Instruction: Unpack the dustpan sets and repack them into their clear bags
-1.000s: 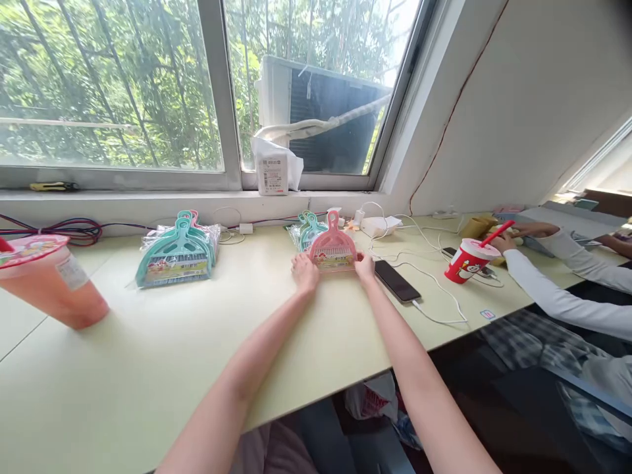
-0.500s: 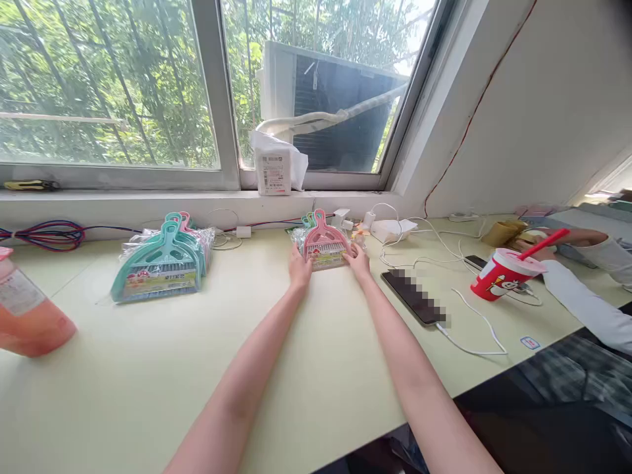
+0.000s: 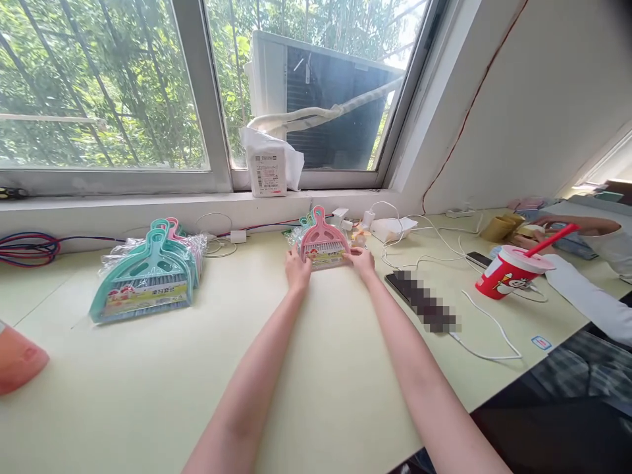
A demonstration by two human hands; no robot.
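Note:
A pink dustpan and brush set [image 3: 324,242] in clear wrap leans near the wall, in front of other wrapped sets with green handles. My left hand [image 3: 297,268] grips its left edge. At its right edge, my right hand [image 3: 363,261] is closed on it with thumb and fingers. Over to the left stands a stack of wrapped teal dustpan and brush sets [image 3: 148,276], with a pink handle behind the front one; neither hand touches that stack.
A phone [image 3: 415,296] on a white cable lies right of my right arm. Farther right are a red cup [image 3: 511,271] with a straw and a co-worker's white sleeve [image 3: 575,293]. An orange container [image 3: 20,362] is at the left edge. A tissue pack [image 3: 269,172] sits on the sill.
The view has shifted slightly, so the teal stack and orange container appear farther left and lower. Both hands stay on the pink set, which has barely moved.

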